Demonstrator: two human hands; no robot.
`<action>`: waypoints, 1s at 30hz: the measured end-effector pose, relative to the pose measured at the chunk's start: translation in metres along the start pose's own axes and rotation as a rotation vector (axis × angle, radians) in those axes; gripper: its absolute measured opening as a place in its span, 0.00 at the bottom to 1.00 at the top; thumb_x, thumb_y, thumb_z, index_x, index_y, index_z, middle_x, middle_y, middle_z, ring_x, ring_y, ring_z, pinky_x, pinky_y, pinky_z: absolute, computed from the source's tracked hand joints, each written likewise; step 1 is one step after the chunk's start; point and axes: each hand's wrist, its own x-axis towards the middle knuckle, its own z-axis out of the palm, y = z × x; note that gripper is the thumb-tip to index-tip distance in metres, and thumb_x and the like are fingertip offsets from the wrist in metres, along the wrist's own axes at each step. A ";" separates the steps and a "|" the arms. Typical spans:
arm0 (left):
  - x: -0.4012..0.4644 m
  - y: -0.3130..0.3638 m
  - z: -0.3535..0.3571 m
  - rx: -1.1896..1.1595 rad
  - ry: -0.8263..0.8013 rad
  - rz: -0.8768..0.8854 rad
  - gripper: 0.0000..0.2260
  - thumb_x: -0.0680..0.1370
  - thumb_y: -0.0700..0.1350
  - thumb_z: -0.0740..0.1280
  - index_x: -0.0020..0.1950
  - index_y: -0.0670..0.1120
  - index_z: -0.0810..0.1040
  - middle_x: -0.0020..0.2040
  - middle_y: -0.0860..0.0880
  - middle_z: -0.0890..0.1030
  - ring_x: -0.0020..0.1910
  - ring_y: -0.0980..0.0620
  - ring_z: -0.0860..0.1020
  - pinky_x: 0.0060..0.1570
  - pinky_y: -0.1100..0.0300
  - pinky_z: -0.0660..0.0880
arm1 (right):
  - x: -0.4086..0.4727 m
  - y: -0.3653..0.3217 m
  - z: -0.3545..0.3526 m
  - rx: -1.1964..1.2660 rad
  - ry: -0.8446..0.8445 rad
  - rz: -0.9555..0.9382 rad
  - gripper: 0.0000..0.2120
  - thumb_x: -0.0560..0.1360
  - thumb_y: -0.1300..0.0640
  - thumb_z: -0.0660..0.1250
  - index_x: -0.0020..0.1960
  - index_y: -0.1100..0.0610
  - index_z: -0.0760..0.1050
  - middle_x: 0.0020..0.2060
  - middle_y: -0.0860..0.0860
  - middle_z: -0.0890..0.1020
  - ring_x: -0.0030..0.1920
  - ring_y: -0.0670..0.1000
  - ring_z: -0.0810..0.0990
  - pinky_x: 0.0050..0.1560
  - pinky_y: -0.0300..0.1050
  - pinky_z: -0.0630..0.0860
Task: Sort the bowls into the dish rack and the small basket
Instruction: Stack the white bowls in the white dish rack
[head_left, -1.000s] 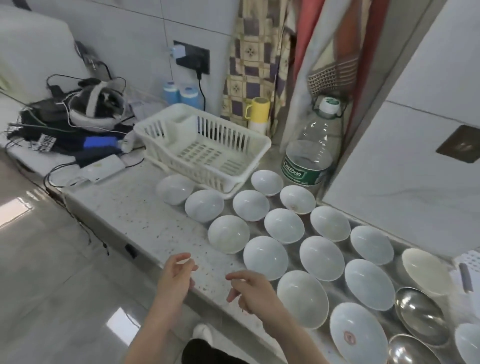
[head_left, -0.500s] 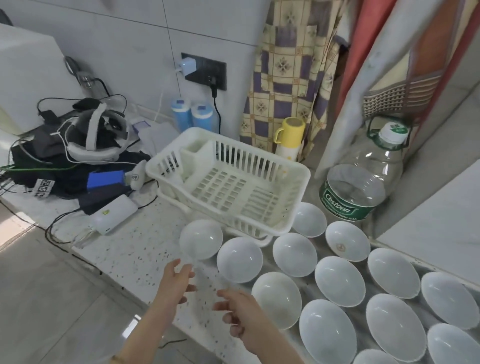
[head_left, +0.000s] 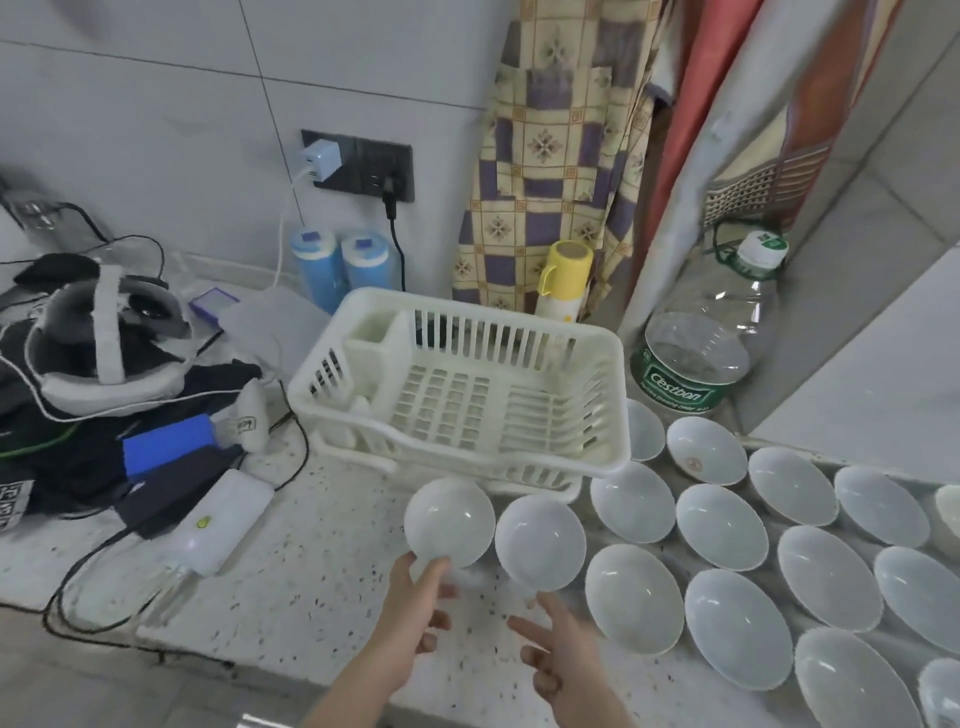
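Note:
Several white bowls lie in rows on the speckled counter (head_left: 291, 587), running off to the right. The leftmost bowl (head_left: 449, 522) sits just in front of the empty white dish rack (head_left: 462, 395). My left hand (head_left: 415, 613) reaches up to that bowl, its fingertips at the near rim; a firm grip is not visible. Beside it lies a second bowl (head_left: 540, 543). My right hand (head_left: 561, 654) hovers below this one with relaxed, spread fingers, touching nothing. No small basket is in sight.
A pile of black gear with a headset (head_left: 104, 338), cables, a blue box and a white power bank (head_left: 215, 519) fills the counter's left. A large clear water bottle (head_left: 711, 338), a yellow cup (head_left: 563, 280) and two blue canisters (head_left: 337, 265) stand behind the rack.
The view has moved closer to the rack. Both hands have advanced toward the two leftmost bowls, the left one now reaching the first bowl's rim.

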 end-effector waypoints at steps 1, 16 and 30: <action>0.004 0.002 -0.003 -0.010 -0.017 0.000 0.22 0.77 0.54 0.66 0.69 0.54 0.65 0.46 0.45 0.86 0.28 0.51 0.75 0.22 0.63 0.63 | -0.001 0.001 0.005 0.026 0.024 -0.011 0.12 0.78 0.51 0.65 0.58 0.56 0.72 0.49 0.59 0.84 0.22 0.49 0.69 0.19 0.32 0.55; 0.037 0.023 -0.032 0.099 -0.186 0.060 0.16 0.78 0.41 0.62 0.66 0.50 0.69 0.45 0.39 0.84 0.30 0.51 0.76 0.24 0.63 0.69 | 0.005 -0.006 0.049 0.190 0.254 -0.116 0.14 0.78 0.62 0.59 0.64 0.61 0.66 0.53 0.59 0.81 0.30 0.51 0.70 0.18 0.34 0.58; 0.008 0.062 -0.084 0.099 -0.283 0.188 0.14 0.75 0.37 0.62 0.58 0.49 0.75 0.37 0.39 0.85 0.22 0.57 0.75 0.22 0.64 0.63 | -0.027 -0.005 0.060 0.300 0.384 -0.228 0.07 0.76 0.66 0.57 0.52 0.64 0.72 0.44 0.65 0.83 0.23 0.47 0.59 0.16 0.35 0.56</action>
